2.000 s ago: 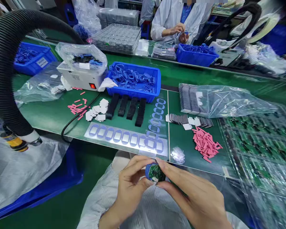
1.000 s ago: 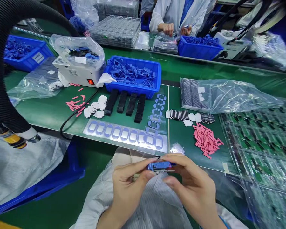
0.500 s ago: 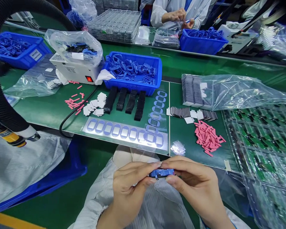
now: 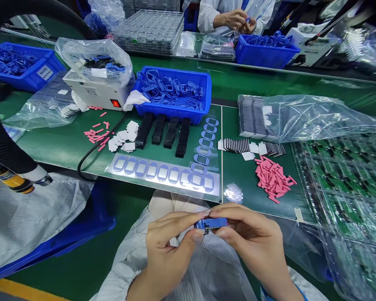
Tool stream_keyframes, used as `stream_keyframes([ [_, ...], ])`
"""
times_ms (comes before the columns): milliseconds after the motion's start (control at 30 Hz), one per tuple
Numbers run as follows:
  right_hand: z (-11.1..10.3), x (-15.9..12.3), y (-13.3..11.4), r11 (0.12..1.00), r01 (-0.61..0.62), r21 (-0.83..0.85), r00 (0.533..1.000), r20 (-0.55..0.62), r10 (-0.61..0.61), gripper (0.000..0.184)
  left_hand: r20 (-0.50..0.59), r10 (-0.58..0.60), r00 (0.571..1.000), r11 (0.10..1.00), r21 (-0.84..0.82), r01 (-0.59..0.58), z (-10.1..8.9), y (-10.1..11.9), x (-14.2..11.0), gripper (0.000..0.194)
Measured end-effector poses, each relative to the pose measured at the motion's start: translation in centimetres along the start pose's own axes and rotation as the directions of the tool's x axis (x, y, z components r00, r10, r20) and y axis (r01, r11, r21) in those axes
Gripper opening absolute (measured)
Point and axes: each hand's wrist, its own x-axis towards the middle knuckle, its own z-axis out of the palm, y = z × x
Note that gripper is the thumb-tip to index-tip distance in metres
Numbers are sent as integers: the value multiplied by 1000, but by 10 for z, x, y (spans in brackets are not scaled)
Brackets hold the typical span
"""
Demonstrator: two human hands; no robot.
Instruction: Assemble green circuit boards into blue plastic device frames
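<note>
Between my two hands, above my lap, is a small blue plastic housing [image 4: 213,223] with a dark part along its lower edge. My left hand [image 4: 172,238] pinches its left end, thumb below and fingers above. The right end is gripped the same way by my right hand [image 4: 253,234]. A bit of pink shows at that right end. Fingers hide the housing's ends and far side. On the bench edge beyond lie a sheet of oval stickers [image 4: 163,173] and a small heap of clear film pieces [image 4: 233,192].
A blue bin [image 4: 172,110] of blue frames stands behind several black strip stacks [image 4: 181,140]. Pink strips [image 4: 274,177] are heaped on the right, beside clear trays of green circuit boards [image 4: 347,184]. A black hose [image 4: 6,125] arches at left. Across the bench, a person's hands [image 4: 238,21] work.
The blue housing has tilted slightly and shifted a little left and up with both hands. The view has shifted a little. Across the bench, the person's hands have come closer together.
</note>
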Motion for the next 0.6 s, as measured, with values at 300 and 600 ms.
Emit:
stream_keyframes([
  [300, -8, 1, 0, 989, 104, -109, 994, 36, -101, 13, 14, -29, 999, 998, -56, 30, 2, -4, -1, 23],
  [600, -12, 0, 1, 987, 124, -99, 991, 63, -118, 13, 42, 19, 999, 997, -71, -16, 2, -3, -3, 26],
])
